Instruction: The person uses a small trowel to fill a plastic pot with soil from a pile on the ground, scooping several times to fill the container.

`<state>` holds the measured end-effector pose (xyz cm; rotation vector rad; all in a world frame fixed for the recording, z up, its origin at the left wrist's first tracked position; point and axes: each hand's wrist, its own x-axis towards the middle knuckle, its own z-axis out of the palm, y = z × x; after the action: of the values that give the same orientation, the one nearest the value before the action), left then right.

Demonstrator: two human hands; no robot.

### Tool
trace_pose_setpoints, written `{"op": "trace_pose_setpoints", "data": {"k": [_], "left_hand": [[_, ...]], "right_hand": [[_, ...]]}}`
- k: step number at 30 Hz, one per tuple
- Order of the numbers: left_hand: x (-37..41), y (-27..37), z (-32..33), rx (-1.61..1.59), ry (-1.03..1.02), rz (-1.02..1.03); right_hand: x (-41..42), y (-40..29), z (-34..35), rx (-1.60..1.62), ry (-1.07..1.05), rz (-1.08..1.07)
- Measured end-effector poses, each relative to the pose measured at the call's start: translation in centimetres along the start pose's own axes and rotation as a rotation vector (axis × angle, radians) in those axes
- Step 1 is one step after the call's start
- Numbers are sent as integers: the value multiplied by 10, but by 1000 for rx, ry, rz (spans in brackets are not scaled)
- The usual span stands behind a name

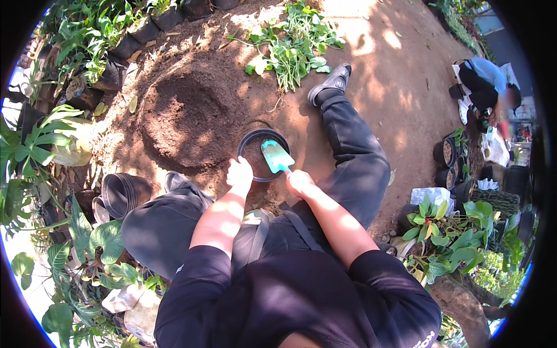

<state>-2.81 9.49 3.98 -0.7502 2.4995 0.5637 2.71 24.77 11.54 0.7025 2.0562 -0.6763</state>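
A round black plastic plant pot (285, 135) with dark soil inside stands on the ground between my legs. My left hand (239, 172) is closed on the near left part of the pot's rim. In my right hand (299, 182) is the handle of a turquoise hand trowel (277, 157), its blade over the pot's opening. A broad mound of dark soil (187, 117), hollowed in the middle, lies beyond the pot to the left. Past my outstretched foot, to its left, a heap of uprooted leafy green plants (296, 43) rests on the earth.
Stacked empty black pots (119, 195) lie beside my left knee. Potted plants (126, 45) line the upper left edge. Leafy plants (457, 243) and pots (444, 152) stand at right. Another person (483, 82) bends over at the far right.
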Motion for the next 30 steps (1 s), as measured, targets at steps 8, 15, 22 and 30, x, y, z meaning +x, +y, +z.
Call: {"op": "trace_pose_setpoints", "data": {"k": [8, 15, 22, 30], "left_hand": [[38, -12, 0, 74, -80, 236], [35, -3, -6, 135, -190, 216], [22, -6, 3, 7, -189, 104], [24, -9, 1, 65, -200, 161]], "right_hand": [[11, -8, 6, 42, -9, 63], [11, -12, -10, 88, -88, 54], [-16, -16, -15, -108, -71, 50], [1, -22, -18, 9, -61, 140]]}}
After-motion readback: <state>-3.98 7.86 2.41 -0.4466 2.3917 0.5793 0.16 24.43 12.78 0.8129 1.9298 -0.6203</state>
